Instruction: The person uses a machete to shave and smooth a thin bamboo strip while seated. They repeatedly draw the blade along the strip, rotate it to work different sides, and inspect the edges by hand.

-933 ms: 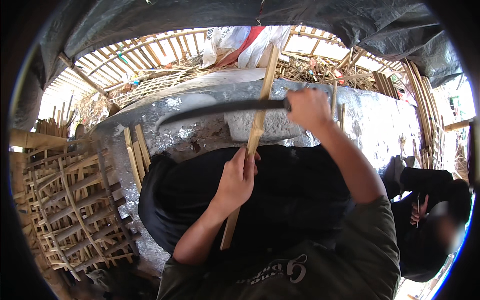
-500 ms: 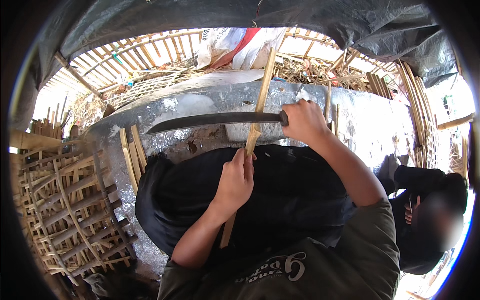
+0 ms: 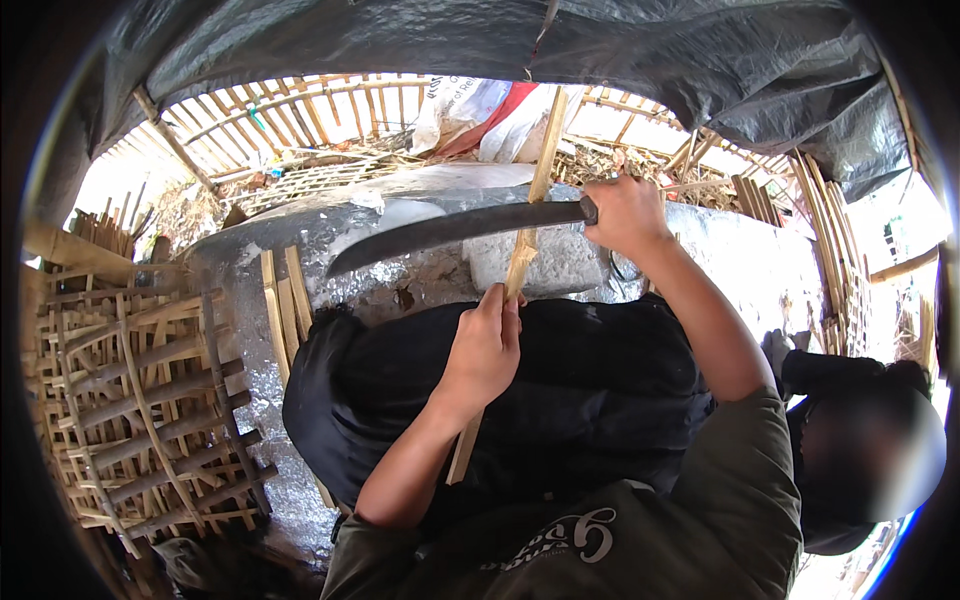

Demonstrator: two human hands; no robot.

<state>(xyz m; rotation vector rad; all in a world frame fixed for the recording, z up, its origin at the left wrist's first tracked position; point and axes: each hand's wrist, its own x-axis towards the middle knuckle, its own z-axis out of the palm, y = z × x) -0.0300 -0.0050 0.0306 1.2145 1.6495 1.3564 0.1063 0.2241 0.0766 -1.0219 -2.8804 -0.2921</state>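
My left hand (image 3: 482, 345) is closed around a long, pale bamboo strip (image 3: 547, 160). The strip slants from my lap up past the low stone-like surface, with a roughened, splintered patch just beyond my fingers. A machete (image 3: 440, 233) with a long, dark, slightly curved blade is gripped in my right hand (image 3: 630, 212) by its handle. Its blade lies across the strip in this view, pointing left, with the tip lowest. Whether the edge touches the bamboo I cannot tell. The strip's lower end rests over my dark-clothed legs (image 3: 600, 370).
Several cut strips (image 3: 288, 300) lean at left, near a stacked bamboo lattice (image 3: 150, 410). A pale block (image 3: 540, 265) sits before my knees. Another person in dark clothes (image 3: 835, 450) is close by on the right. A dark tarp (image 3: 400, 45) hangs overhead; bamboo fencing stands behind.
My right hand has moved farther from my body, lifting the machete's handle end, so the blade now slants more and shows more of its flat side. The left hand keeps its hold. The view has shifted slightly.
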